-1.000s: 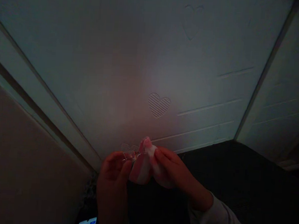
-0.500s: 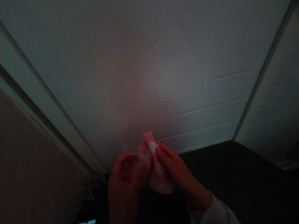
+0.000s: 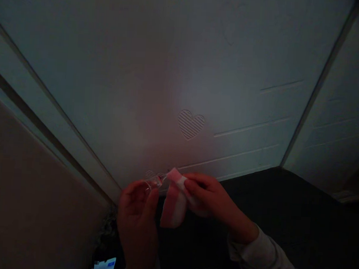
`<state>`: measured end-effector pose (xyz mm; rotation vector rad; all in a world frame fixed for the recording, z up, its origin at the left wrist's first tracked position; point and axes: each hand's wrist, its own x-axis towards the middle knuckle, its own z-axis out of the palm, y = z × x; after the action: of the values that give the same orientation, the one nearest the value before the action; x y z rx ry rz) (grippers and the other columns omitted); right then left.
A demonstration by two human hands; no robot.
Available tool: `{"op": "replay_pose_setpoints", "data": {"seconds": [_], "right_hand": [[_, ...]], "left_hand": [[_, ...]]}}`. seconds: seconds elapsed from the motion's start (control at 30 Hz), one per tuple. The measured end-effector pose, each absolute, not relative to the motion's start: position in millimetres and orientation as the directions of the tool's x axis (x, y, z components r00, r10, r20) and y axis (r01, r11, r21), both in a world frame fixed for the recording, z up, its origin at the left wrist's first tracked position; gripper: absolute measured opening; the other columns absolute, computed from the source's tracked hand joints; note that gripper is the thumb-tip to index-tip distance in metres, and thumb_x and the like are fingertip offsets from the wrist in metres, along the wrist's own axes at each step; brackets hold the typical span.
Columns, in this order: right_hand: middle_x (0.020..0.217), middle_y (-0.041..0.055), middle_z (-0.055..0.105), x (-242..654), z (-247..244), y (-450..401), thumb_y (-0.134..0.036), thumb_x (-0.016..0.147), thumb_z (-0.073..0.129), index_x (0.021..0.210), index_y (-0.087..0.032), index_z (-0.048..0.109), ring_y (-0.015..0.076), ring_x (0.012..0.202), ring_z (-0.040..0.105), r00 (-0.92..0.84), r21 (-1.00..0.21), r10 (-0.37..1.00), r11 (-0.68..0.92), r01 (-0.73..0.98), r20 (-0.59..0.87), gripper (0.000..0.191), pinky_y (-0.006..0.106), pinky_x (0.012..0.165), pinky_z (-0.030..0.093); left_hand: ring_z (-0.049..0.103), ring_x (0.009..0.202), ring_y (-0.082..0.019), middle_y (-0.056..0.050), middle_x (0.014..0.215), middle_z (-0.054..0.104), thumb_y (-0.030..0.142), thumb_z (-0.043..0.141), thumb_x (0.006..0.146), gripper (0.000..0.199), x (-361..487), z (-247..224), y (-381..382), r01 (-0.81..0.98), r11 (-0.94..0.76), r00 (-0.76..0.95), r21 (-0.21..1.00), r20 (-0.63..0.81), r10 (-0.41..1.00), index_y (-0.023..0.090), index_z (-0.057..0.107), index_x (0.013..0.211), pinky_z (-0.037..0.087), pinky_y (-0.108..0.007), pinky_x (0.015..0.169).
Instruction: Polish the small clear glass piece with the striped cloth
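Observation:
My left hand (image 3: pixel 140 213) is closed around a small clear, shiny object (image 3: pixel 154 182), perhaps glass or plastic; its full shape is hidden by the fingers. A pink and white striped cloth (image 3: pixel 174 205) hangs from my right hand (image 3: pixel 210 193), which pinches it between thumb and fingers. One upper corner of the cloth is beside the end of the clear object; whether they touch is hard to tell in the dim light.
Behind the hands stands a pale panel with a grooved heart (image 3: pixel 190 125) and straight grooves. A dark surface (image 3: pixel 268 221) spreads below and right. A lit phone screen (image 3: pixel 105 266) shows at the bottom left, near a brownish wall (image 3: pixel 27 190).
My left hand has moved left with the clear object, away from my right hand. The cloth has swung left and now hangs between the hands.

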<state>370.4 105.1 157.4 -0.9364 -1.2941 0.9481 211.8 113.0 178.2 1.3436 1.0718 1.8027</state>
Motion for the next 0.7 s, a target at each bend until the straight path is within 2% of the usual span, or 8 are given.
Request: {"op": "replay_pose_setpoints", "data": {"seconds": [0.17, 0.33, 0.5, 0.7], "right_hand": [[0.091, 0.0058, 0.071, 378, 159, 104, -0.030, 0.088, 0.055, 0.095, -0.019, 0.075, 0.0181, 0.082, 0.061, 0.014, -0.876, 0.888, 0.451, 0.171, 0.460, 0.024, 0.031, 0.076, 0.045], [0.098, 0.0068, 0.071, 382, 157, 108, -0.028, 0.089, 0.054, 0.097, -0.021, 0.074, 0.0202, 0.092, 0.063, 0.063, -0.835, 0.843, 0.515, 0.193, 0.535, 0.022, 0.032, 0.083, 0.045], [0.095, 0.0070, 0.071, 382, 158, 105, -0.032, 0.090, 0.051, 0.098, -0.020, 0.073, 0.0216, 0.091, 0.062, 0.129, -0.862, 0.857, 0.476, 0.174, 0.499, 0.026, 0.033, 0.081, 0.046], [0.084, 0.0048, 0.068, 372, 162, 102, -0.040, 0.093, 0.046, 0.087, -0.018, 0.071, 0.0203, 0.081, 0.059, 0.159, -0.914, 0.900, 0.396, 0.089, 0.405, 0.034, 0.030, 0.072, 0.044]], "left_hand": [[0.068, 0.074, -0.011, 0.002, 0.083, 0.072, 0.027, 0.076, 0.071, 0.023, 211, 177, 113, -0.001, -0.492, -0.311, 0.870, 0.468, 0.828, 0.021, 0.065, 0.091, 0.052, -0.018, 0.066], [0.072, 0.073, -0.016, 0.000, 0.081, 0.075, 0.025, 0.079, 0.067, 0.027, 216, 177, 109, -0.060, -0.502, -0.172, 0.863, 0.486, 0.857, 0.021, 0.065, 0.090, 0.058, -0.023, 0.064], [0.073, 0.075, -0.019, -0.002, 0.081, 0.075, 0.022, 0.079, 0.065, 0.027, 221, 177, 108, -0.026, -0.497, -0.128, 0.867, 0.490, 0.862, 0.020, 0.065, 0.089, 0.060, -0.027, 0.066], [0.072, 0.080, -0.017, 0.000, 0.085, 0.074, 0.022, 0.078, 0.070, 0.024, 221, 177, 104, -0.016, -0.474, -0.015, 0.880, 0.474, 0.880, 0.023, 0.065, 0.091, 0.060, -0.027, 0.072]]}}
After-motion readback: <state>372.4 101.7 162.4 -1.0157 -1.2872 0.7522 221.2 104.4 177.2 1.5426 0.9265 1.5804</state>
